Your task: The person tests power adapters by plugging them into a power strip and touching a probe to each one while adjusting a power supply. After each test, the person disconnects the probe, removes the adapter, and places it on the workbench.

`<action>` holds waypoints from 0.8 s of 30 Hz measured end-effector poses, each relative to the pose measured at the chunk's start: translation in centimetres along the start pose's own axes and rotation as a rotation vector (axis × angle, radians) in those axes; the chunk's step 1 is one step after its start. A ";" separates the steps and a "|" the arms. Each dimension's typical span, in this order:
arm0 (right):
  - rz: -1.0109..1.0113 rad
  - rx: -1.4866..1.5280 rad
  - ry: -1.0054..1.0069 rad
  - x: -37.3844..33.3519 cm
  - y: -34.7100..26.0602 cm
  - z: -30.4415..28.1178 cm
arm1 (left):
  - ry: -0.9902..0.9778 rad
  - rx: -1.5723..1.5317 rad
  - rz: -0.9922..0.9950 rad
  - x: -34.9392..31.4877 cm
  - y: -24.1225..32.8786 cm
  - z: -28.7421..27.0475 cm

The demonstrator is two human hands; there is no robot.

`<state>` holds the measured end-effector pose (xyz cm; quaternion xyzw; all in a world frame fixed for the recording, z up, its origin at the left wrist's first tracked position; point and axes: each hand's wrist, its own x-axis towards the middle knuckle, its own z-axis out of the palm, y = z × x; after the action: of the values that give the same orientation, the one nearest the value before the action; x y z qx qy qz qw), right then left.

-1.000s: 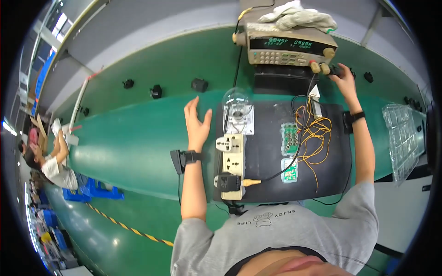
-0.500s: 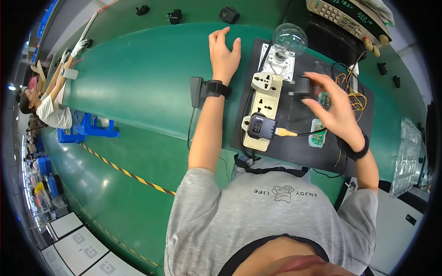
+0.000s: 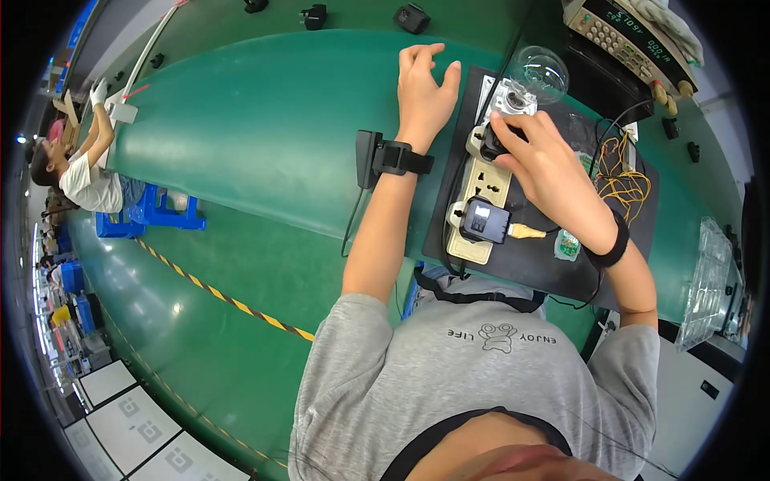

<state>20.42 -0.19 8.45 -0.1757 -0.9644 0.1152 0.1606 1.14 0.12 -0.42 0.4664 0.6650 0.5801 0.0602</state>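
My right hand (image 3: 557,172) pinches a black power adapter (image 3: 492,146) between thumb and fingers. The adapter sits against the white plug converter (image 3: 475,143) at the far end of a cream power strip (image 3: 487,178); whether its pins are fully in is hidden. Nearer me, a second black adapter (image 3: 486,220) is plugged into the strip, with a yellow-ended cable (image 3: 526,231) in its side. My left hand (image 3: 427,96) is held over the green mat left of the strip, empty, thumb apart from loosely bent fingers. A black box on a wrist strap (image 3: 393,158) is on that arm.
A clear glass bulb (image 3: 540,74) stands behind the strip. At back right is a bench meter (image 3: 630,38). Yellow wires (image 3: 624,188) and a small circuit board (image 3: 567,245) lie on the black board. Black adapters (image 3: 411,18) line the back; a person (image 3: 92,180) sits far left.
My right hand has moved left, carrying the black adapter from above the board onto the strip's far-end converter. The view has shifted slightly; my left hand stays empty.
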 end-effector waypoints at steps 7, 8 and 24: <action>0.091 -0.016 0.011 -2.2 0.7 -0.7 | -0.034 -0.166 0.075 -0.6 1.6 -1.4; 0.110 -0.022 0.045 -3.5 0.3 -1.3 | -0.073 -0.295 0.061 -1.5 2.3 -2.1; 0.301 0.266 0.225 -6.0 3.5 -0.1 | -0.793 -0.178 0.194 -9.4 7.5 -7.8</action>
<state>26.81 0.73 5.99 -0.3068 -0.8797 0.2435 0.2696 5.65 -12.78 3.98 0.7071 0.4908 0.4137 0.2968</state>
